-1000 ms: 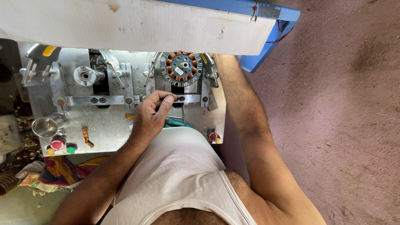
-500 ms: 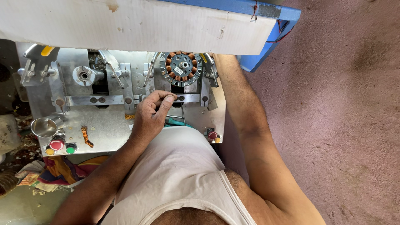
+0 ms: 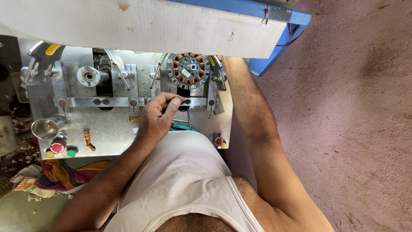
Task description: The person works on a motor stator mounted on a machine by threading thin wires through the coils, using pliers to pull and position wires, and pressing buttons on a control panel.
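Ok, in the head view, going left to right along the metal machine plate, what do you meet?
Small metal cup → red button → green button → orange scrap → left hand → copper-wound ring → second red button → right forearm, its hand hidden behind the machine.

Single view, head camera, looking steeply down over own chest at desk (image 3: 107, 129). Desk's far edge toward top of frame, near edge against torso. Close range: left hand (image 3: 156, 120) near frame centre, stator (image 3: 189, 71) just beyond it. White board (image 3: 141, 25) hides desk's far edge. Floor (image 3: 352, 129) fills right half. No second view to share.
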